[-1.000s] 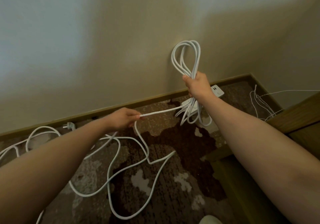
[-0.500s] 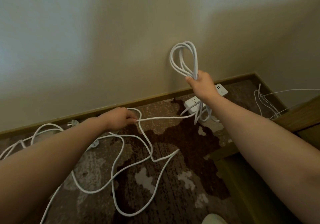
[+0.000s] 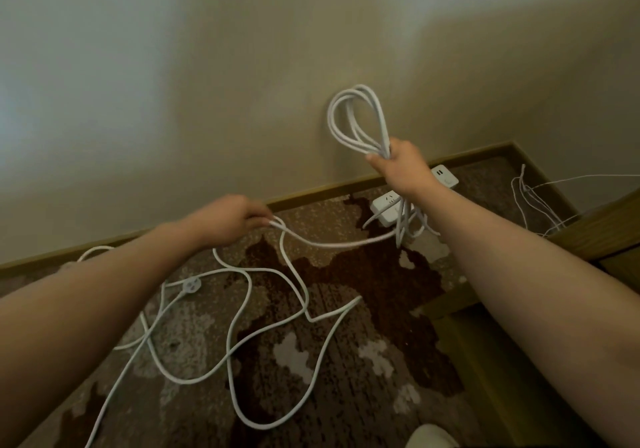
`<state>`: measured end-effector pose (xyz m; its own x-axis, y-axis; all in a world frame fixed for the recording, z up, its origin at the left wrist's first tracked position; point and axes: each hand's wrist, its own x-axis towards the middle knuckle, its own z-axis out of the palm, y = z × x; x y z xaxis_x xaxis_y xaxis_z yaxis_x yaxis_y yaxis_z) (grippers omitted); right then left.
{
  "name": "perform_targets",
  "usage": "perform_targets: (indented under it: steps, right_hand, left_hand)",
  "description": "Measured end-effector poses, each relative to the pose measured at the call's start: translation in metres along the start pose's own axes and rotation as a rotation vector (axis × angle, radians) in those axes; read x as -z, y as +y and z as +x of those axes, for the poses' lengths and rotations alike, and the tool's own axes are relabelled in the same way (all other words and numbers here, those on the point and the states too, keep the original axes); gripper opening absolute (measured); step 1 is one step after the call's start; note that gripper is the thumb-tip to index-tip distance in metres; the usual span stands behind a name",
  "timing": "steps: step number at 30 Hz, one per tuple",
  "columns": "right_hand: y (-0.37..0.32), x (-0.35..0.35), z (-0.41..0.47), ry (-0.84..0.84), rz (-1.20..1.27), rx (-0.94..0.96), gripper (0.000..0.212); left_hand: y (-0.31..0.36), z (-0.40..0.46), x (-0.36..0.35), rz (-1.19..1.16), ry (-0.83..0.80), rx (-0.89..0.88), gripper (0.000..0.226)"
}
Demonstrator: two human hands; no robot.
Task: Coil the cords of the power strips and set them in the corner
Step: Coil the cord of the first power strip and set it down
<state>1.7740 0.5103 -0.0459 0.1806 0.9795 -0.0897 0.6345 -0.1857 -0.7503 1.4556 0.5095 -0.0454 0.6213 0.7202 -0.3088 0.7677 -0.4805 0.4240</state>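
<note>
Several loops of cord [image 3: 353, 118] stand up out of your right hand [image 3: 403, 167], up at two o'clock in the head view, and your fingers are curled tight round the gathered middle of the bundle. Below that fist the lower ends of the loops dangle over the strip [image 3: 388, 208], which hangs or sits just under your wrist; which one, you can't tell from here. Your left hand [image 3: 228, 219] is at ten o'clock of centre, pinching the free run of cord between thumb and fingertips, with a slack span sagging across to the bundle.

Plenty of cord [image 3: 242, 326] is left on the carpet [image 3: 363, 395], snaking from centre down to six o'clock, and the plug [image 3: 191, 285] lies at nine o'clock among the curves. Off at three o'clock thin wires [image 3: 530, 202] sit by the skirting, well apart from your work.

Now the feel of it: this cord looks light and springy, smooth-skinned, with kinks in it, so expect each loop to want to spring open. Keep your right grip closed on the waist of the bundle, where all the strands cross. With your left, let the cord slide through a loose pinch, and twist slightly to lay each loop flat. The strip is likely the heavy end, so support it when you set things down. Watch the plug: it will probably whip as the tail comes in.
</note>
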Motion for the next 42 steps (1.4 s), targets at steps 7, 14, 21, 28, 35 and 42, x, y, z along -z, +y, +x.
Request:
perform_targets:
  steps: [7,14,21,28,35,42]
  right_hand:
    - [-0.007,-0.001,-0.010,-0.250,0.209,-0.039,0.021]
    - [0.002,-0.016,-0.006,-0.371,0.561,-0.191,0.014]
    - [0.009,-0.021,0.000,-0.372,0.586,-0.184,0.029]
    - [0.004,-0.019,-0.007,-0.335,0.395,0.003,0.024]
    - [-0.004,-0.015,-0.013,-0.285,0.341,-0.015,0.029]
    - [-0.009,-0.013,-0.016,-0.431,0.383,0.020,0.034]
  left_hand:
    - [0.106,0.053,-0.013,-0.068,0.179,-0.156,0.019]
    - [0.116,0.067,-0.014,-0.222,0.411,0.083,0.020]
    - [0.117,0.076,-0.005,-0.448,0.419,0.102,0.032]
    - [0.111,0.077,0.000,-0.395,0.393,0.101,0.035]
    - [0.077,0.070,0.019,-0.215,0.469,0.161,0.021]
    - [0.076,0.072,0.023,-0.164,0.635,0.273,0.026]
